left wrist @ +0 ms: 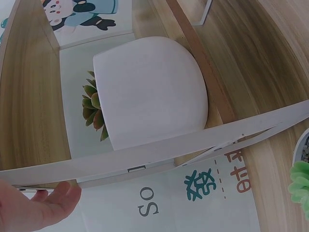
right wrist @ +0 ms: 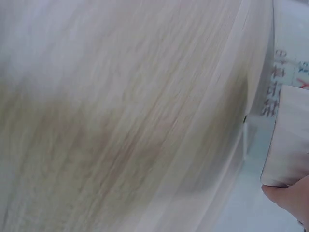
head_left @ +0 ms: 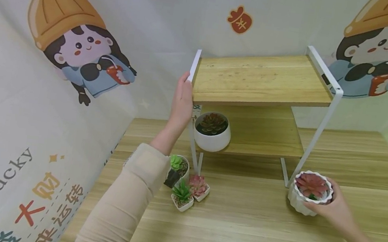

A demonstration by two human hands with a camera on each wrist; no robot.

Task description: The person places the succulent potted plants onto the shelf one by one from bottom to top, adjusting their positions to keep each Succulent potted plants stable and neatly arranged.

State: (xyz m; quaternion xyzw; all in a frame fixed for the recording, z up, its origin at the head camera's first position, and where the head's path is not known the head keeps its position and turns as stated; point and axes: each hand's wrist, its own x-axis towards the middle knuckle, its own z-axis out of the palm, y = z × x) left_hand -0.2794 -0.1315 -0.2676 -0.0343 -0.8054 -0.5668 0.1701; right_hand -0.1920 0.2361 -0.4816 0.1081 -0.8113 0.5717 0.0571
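Observation:
A two-tier wooden shelf rack [head_left: 265, 79] with a white metal frame stands on the table. My left hand [head_left: 183, 102] grips its upper left side, fingertips at the white frame [left wrist: 159, 147]. On the lower tier sits a smooth round white pot [head_left: 212, 142] with a dark reddish-green succulent [left wrist: 94, 107]. Beside the rack's right front leg, my right hand [head_left: 338, 208] holds a white fluted pot [head_left: 301, 202] with a red succulent [head_left: 311, 185] by its rim and side. Whether this pot touches the table is unclear. The right wrist view is blurred, showing the pot's side [right wrist: 289, 135].
Near the left leg stand a pot with a bright green succulent [head_left: 175, 162], a small pot with a spiky green plant [head_left: 182, 191] and one with a pink succulent [head_left: 198, 185]. A printed cloth [head_left: 170, 20] hangs behind the wooden table [head_left: 234, 232].

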